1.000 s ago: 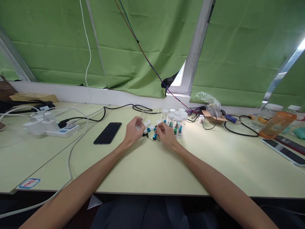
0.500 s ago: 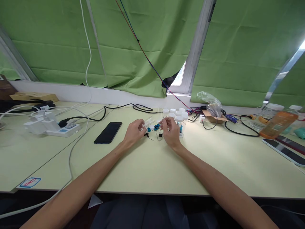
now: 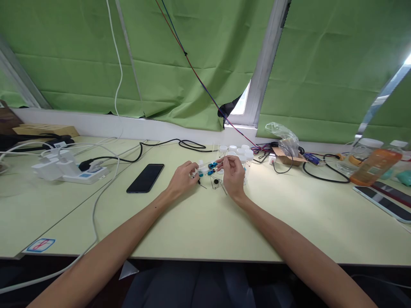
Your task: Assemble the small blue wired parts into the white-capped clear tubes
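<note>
My left hand [image 3: 181, 177] is closed around a small clear vial [image 3: 201, 165] held tilted above the pale green table [image 3: 192, 226]. My right hand [image 3: 233, 173] pinches a small blue part [image 3: 212, 164] at the vial's mouth. Another blue part [image 3: 201, 173] and a small black part with a thin lead [image 3: 216, 182] lie on the table just below the hands. Several clear vials with white caps [image 3: 239, 155] stand right behind my right hand.
A black phone [image 3: 145, 178] lies left of the hands. White power strip with adapters [image 3: 69, 170] and cables sit far left. A plastic bag in a cardboard tray [image 3: 287, 152], black cable [image 3: 321, 173], orange bottle [image 3: 372, 167] and a tablet [image 3: 383, 201] are at the right.
My right hand lifted a blue part from the table up to the mouth of the vial. My left hand raised and tilted the vial slightly.
</note>
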Demonstrator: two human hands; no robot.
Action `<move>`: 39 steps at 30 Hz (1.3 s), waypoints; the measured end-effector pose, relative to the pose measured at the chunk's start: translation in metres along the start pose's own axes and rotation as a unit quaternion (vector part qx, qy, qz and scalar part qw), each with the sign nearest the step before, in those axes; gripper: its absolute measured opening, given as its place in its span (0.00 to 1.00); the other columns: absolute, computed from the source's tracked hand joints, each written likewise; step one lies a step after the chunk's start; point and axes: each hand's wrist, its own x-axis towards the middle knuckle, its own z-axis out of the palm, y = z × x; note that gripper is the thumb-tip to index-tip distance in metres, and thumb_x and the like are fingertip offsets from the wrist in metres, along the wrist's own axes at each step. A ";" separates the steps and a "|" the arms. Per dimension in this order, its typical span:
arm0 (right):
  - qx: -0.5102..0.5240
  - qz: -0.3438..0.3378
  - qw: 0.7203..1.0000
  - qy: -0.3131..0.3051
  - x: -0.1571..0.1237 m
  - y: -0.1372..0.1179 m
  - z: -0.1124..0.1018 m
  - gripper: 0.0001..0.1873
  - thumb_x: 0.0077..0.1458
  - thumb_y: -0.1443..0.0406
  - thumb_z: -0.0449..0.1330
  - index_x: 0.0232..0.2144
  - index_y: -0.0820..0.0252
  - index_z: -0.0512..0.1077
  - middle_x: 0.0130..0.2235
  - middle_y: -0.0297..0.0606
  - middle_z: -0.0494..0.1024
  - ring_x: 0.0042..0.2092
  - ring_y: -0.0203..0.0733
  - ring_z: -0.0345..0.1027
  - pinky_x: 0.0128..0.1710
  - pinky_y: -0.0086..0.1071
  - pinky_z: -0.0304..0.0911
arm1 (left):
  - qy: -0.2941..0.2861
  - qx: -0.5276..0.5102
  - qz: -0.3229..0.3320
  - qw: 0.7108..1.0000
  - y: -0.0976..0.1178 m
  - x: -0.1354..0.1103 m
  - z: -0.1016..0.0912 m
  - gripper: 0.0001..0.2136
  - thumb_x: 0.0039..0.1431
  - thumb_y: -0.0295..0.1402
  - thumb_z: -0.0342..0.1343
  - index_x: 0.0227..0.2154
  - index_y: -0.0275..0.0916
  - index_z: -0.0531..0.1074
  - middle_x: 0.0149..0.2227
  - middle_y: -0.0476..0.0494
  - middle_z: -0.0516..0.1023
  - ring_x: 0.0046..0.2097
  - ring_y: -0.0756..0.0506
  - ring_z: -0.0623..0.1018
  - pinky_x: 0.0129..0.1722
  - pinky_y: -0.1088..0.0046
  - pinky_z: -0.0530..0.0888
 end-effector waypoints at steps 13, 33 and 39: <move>0.021 0.048 0.998 -0.021 0.003 0.004 0.000 0.12 0.62 0.55 0.54 0.35 0.57 0.65 0.35 0.39 0.77 0.34 0.38 0.73 0.35 0.36 0.73 | 0.002 -0.008 0.028 1.000 0.003 -0.001 0.001 0.08 0.53 0.29 0.52 0.35 0.40 0.73 0.29 0.47 0.71 0.30 0.47 0.71 0.32 0.70 0.67; -0.016 0.040 0.999 -0.010 0.000 0.004 0.000 0.11 0.58 0.57 0.57 0.36 0.59 0.70 0.36 0.37 0.75 0.36 0.37 0.69 0.35 0.32 0.68 | 0.026 -0.055 0.048 0.997 0.013 -0.003 -0.001 0.06 0.53 0.28 0.52 0.34 0.38 0.71 0.27 0.48 0.70 0.29 0.49 0.69 0.31 0.72 0.66; -0.001 0.025 1.000 -0.001 -0.001 0.005 0.002 0.10 0.58 0.59 0.59 0.36 0.59 0.71 0.35 0.37 0.74 0.34 0.37 0.68 0.34 0.32 0.68 | 0.035 -0.060 0.061 0.996 0.014 -0.004 -0.001 0.05 0.52 0.26 0.53 0.32 0.38 0.70 0.27 0.49 0.70 0.28 0.49 0.69 0.30 0.73 0.65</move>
